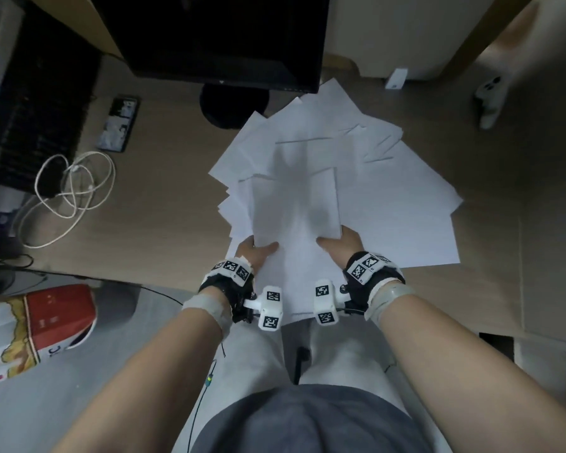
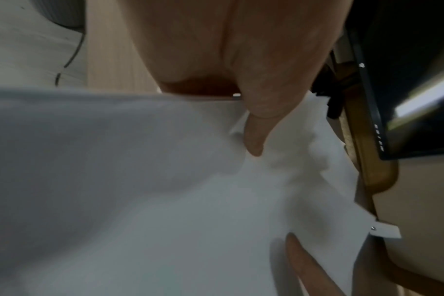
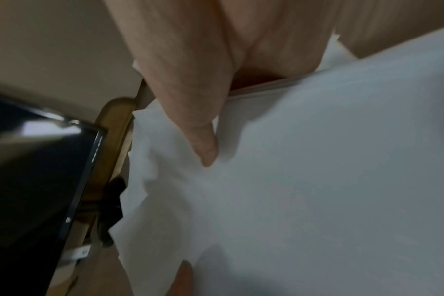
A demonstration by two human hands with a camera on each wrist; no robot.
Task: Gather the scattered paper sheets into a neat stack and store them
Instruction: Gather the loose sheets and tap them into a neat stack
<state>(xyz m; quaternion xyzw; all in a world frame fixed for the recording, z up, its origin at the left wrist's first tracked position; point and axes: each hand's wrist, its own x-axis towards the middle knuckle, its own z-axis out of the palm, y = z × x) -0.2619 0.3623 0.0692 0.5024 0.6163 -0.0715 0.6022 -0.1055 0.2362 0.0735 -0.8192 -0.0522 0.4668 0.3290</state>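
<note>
Several white paper sheets (image 1: 389, 191) lie fanned out across the wooden desk (image 1: 164, 223). A partly squared bundle of sheets (image 1: 294, 204) lies on top of them, its near edge over the desk's front edge. My left hand (image 1: 257, 251) pinches the bundle's near left part, thumb on top, fingers hidden beneath. My right hand (image 1: 340, 245) pinches the near right part the same way. The left wrist view shows my left hand's thumb (image 2: 255, 130) pressed onto the paper (image 2: 165, 200). My right hand's thumb (image 3: 204, 144) presses the sheets (image 3: 317, 180) in the right wrist view.
A black monitor (image 1: 223, 37) on a round base (image 1: 232, 106) stands just behind the sheets. A phone (image 1: 118, 124), a coiled white cable (image 1: 72, 191) and a dark keyboard (image 1: 36, 119) lie left. A white controller (image 1: 487, 99) sits far right. A red-and-white bag (image 1: 43, 325) lies on the floor.
</note>
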